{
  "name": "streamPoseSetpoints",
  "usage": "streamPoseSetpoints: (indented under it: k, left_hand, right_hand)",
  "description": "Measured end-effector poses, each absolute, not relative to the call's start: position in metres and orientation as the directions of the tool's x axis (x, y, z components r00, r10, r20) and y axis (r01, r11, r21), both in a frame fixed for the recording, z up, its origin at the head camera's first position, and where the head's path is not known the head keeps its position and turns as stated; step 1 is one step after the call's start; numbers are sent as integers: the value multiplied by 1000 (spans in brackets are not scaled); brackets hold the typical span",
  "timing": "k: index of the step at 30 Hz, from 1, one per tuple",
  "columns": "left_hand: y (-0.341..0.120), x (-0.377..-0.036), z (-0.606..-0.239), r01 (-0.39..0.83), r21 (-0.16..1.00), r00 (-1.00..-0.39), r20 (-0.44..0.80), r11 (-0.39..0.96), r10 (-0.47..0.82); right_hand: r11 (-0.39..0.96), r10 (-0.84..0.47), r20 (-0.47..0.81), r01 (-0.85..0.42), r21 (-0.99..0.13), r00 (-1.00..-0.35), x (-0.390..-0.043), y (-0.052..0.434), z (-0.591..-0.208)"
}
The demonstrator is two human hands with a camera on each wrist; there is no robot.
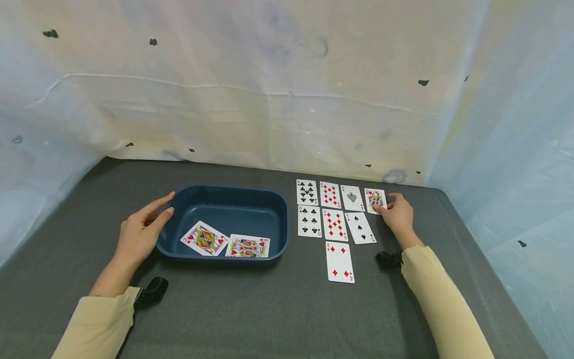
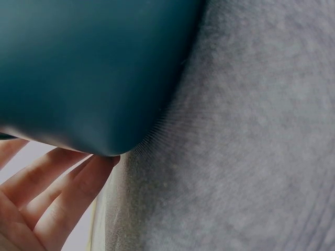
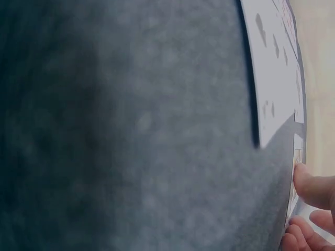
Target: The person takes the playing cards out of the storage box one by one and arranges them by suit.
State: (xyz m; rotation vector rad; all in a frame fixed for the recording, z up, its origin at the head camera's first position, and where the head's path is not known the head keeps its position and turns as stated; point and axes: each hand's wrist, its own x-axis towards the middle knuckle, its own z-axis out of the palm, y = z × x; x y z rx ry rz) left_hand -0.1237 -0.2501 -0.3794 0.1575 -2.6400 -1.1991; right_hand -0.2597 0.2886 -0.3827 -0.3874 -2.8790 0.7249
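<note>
Nearest the camera, a four of diamonds (image 1: 339, 262) lies below the card grid. Beyond it, the right hand (image 1: 398, 215) pinches the queen card (image 1: 375, 200), the grid's far-right card, directly under its fingertips, long axis running away from the person. Left of the grid, the left hand (image 1: 140, 234), fingers straight, rests against the blue tray (image 1: 281, 219).

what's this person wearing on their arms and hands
Both arms are in long, pale beige sleeves that end at the wrist. The left hand and right hand are bare, with no gloves or rings visible. A small black device is strapped under each wrist.
</note>
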Motion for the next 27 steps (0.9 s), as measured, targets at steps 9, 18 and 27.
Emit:
streamPoseSetpoints:
  k: [9,18,27]
  left_hand:
    - [-250,-122,-381,-10,761,-968,156,648,-198]
    - [-250,-123,-381,-14,759,-964,164,651,-211]
    - [-249,-122,-378,-15,765,-964,160,643,-212]
  right_hand:
    - [812,299,142,173,-558,-944,-253,276,-383]
    - [688,191,143,28,-725,-971,-239,222,-370]
    - [549,31,182,-135,-825,-983,-216,170,-357]
